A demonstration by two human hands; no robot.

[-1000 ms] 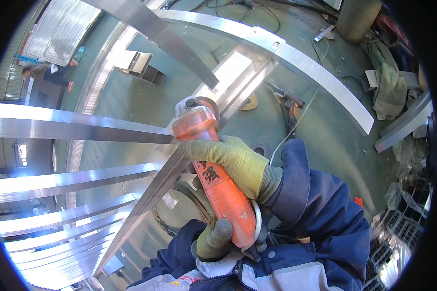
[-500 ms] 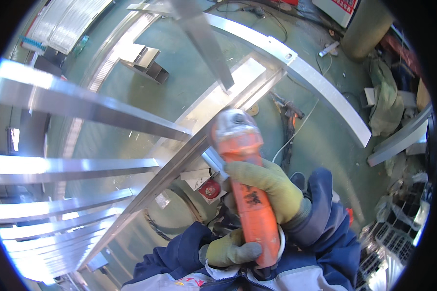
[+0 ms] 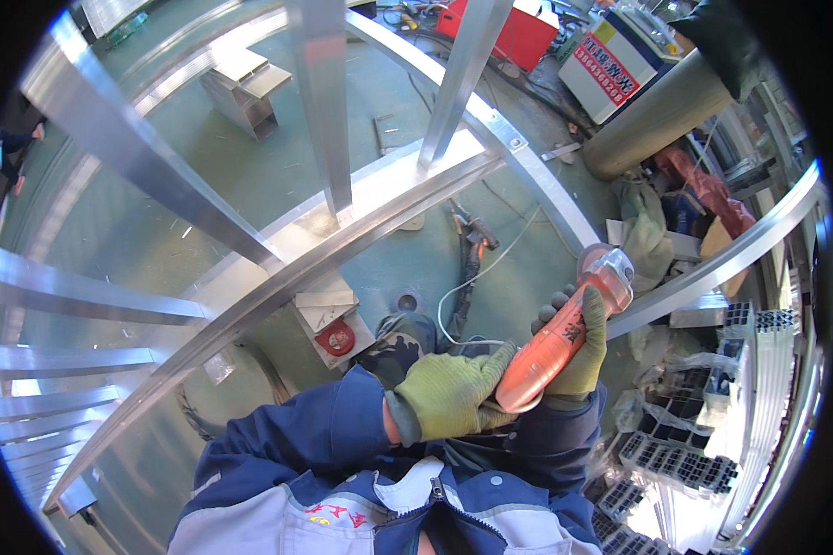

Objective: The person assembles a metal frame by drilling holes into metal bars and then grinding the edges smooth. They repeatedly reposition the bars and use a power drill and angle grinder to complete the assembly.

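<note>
An orange angle grinder [image 3: 555, 356] with a silver head is held out to the right, tilted with its disc [image 3: 594, 257] end up and away from me. My right hand [image 3: 590, 356], in a yellow-green glove with grey fingertips, is wrapped round its body. At the grinder's rear end, my left hand [image 3: 449, 388], in the same kind of glove, is closed against the tail; some of its fingers are hidden. The disc is close to a curved aluminium bar [image 3: 546, 185]. Left of it stands a frame rail [image 3: 342, 236] with several upright metal bars [image 3: 319, 111].
A pale cable [image 3: 463, 289] and a dark torch-like tool [image 3: 475, 236] lie on the green floor beyond my knees. A red tape-like disc [image 3: 335, 339] sits near the rail. Another curved bar [image 3: 713, 264] and stacked profiles [image 3: 685, 453] are at right, below a thick column [image 3: 652, 120].
The grinder has swung right, away from the frame rail, with its head now by the curved bar. My hands moved right with it, and the view has shifted.
</note>
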